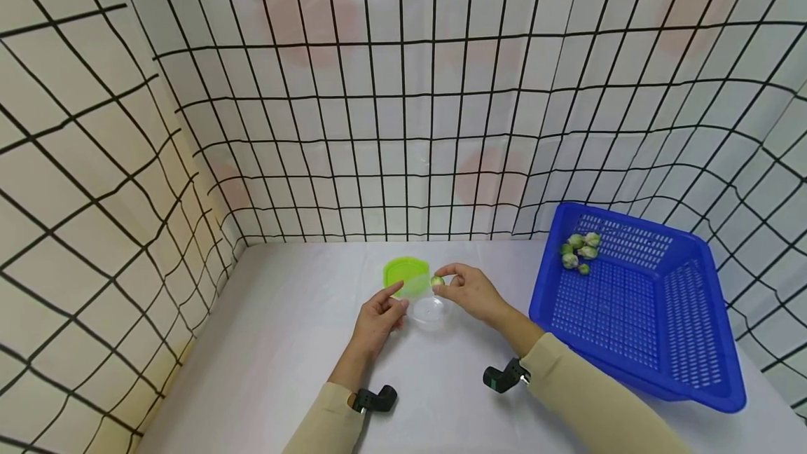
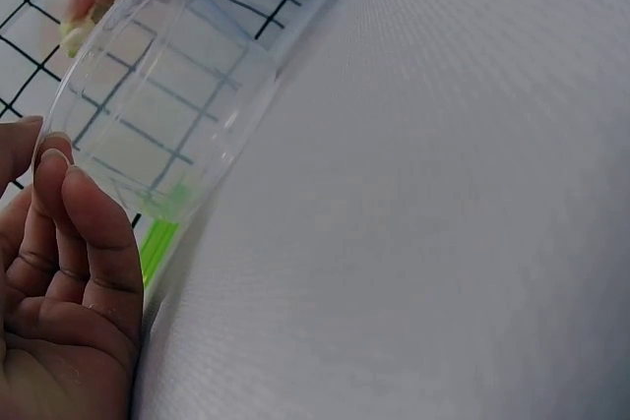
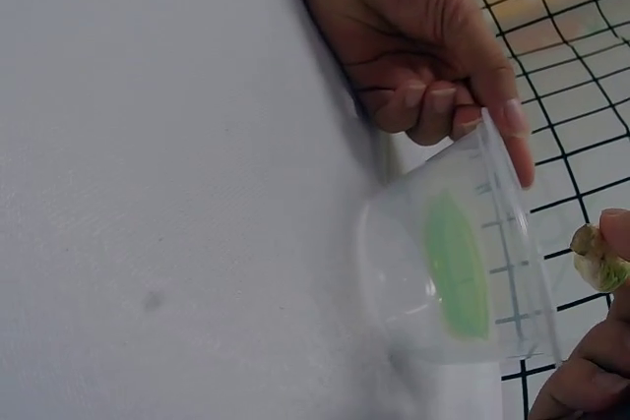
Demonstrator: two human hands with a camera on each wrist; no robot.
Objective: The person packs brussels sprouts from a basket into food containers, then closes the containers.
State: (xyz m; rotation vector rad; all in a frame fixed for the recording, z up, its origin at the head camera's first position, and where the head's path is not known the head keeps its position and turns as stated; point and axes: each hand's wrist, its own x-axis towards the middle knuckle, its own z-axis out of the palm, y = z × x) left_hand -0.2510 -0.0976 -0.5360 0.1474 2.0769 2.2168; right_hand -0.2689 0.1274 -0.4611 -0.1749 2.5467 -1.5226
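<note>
A clear plastic tub stands on the white tabletop, its round mouth facing up. At its left side my left hand holds the rim between thumb and fingers, the index finger stretched out over the edge. My right hand pinches a small Brussels sprout between thumb and fingertips, just above the tub's far right rim. The right wrist view shows the sprout outside the tub, with pale green leaves and a brownish patch. Nothing shows through the tub's wall as lying inside it.
Right behind the tub lies a bright green lid. A blue perforated basket stands at the right, with several Brussels sprouts in its far left corner. Black wire grid over white cloth encloses the back and sides.
</note>
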